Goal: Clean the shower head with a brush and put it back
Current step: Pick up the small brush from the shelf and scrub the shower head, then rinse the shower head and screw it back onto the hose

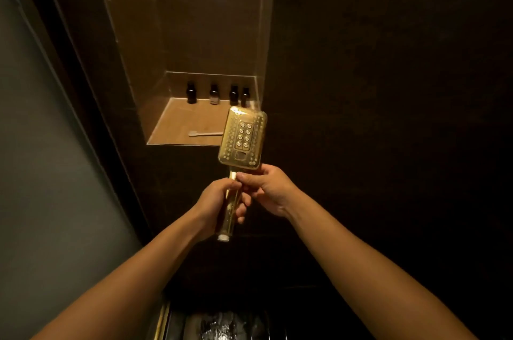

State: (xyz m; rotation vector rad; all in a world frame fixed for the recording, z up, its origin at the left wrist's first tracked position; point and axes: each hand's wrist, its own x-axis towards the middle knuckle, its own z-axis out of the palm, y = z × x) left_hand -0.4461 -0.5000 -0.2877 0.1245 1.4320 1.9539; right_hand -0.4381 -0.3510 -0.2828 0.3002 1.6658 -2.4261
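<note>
A gold, rectangular shower head (pixel 242 140) is held upright in front of me, its nozzle face turned toward me and its threaded end (pixel 223 237) bare with no hose on it. My left hand (pixel 219 201) is wrapped around the handle. My right hand (pixel 266 189) grips the neck just under the head, thumb on the front. A pale brush (pixel 205 133) lies flat on the floor of the wall niche (pixel 177 128), just left of the shower head and apart from both hands.
Several small dark bottles (pixel 213 94) stand in a row at the back of the niche. A dark tiled wall (pixel 388 90) fills the right side. A frosted glass panel (pixel 41 145) stands at the left. A wet floor drain (pixel 219 325) shows at the bottom.
</note>
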